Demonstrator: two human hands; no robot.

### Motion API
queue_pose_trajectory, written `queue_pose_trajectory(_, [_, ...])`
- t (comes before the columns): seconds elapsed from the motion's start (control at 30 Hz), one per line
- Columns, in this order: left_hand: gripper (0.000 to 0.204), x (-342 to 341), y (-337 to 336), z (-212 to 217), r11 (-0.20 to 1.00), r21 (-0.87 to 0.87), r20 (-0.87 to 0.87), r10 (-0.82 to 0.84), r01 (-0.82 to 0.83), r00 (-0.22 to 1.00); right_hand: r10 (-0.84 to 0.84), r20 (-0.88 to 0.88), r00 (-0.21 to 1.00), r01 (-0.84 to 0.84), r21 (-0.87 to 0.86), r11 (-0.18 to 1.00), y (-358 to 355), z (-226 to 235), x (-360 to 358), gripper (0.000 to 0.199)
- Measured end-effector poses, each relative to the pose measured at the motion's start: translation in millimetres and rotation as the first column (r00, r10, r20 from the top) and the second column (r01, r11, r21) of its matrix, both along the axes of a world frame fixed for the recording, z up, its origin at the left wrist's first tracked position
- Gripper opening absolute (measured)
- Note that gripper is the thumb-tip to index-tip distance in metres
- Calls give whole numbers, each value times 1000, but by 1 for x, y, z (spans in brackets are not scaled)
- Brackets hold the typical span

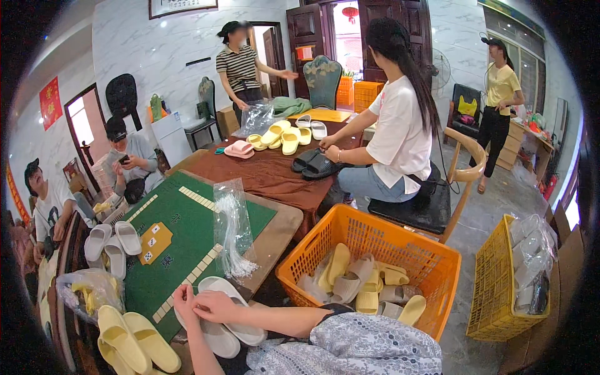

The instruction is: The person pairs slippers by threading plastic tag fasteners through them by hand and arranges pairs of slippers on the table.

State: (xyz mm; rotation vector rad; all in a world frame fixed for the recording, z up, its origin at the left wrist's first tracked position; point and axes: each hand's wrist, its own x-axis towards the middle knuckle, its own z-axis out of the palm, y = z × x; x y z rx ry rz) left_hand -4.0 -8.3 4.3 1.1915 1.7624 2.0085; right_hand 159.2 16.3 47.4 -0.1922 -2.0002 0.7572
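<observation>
Green felt covers the square tabletop point(181, 250) at the person's knees, its edges marked by rows of pale tiles and a wooden rim beyond. Both hands meet at the near edge, over a pair of white foam slippers point(225, 319) stacked sole to sole: the left hand point(185, 301) and right hand point(215, 305) have their fingers pressed together, pinching something small at the slippers' upper rim that is too fine to make out. Just beyond the hands stands a crinkled clear bag of thin white plastic ties point(232, 234). To the left of the hands lie smooth, thick-soled yellow slippers point(134, 342), a clear bag of more yellow ones point(87, 290), and a white pair point(112, 245) further out. To the right of the hands, an orange lattice plastic basket point(400, 247) on the floor holds many loose cream and yellow slippers, so most of the joining seems left to do; only the few pairs on the tabletop look finished. Further right a yellow crate point(497, 281) holds bagged pairs. Far beyond, other people handle black, yellow and pink slippers on a brown cloth.
</observation>
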Motion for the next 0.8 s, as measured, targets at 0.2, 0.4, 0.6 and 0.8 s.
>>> queue_pose_trajectory(0.2, [10, -2, -1, -1, 999, -3, -51, 33, -33, 998, -4, 11, 1000, 4, 15, 1000, 0, -1, -2, 16])
queue_pose_trajectory(0.4, [10, 1, -1, 1, 996, -42, -82, 81, -85, 993, -15, 59, 998, 13, 31, 999, 0, -1, -1, 15])
queue_pose_trajectory(0.6, [10, 5, -4, 7, 999, -36, -71, 36, -38, 997, -16, 45, 999, 15, 25, 1000, 1, -2, -1, 14])
queue_pose_trajectory(0.8, [10, -5, -1, -4, 999, -24, -51, 32, -33, 998, -5, 21, 1000, 4, 29, 1000, -1, -1, 0, 15])
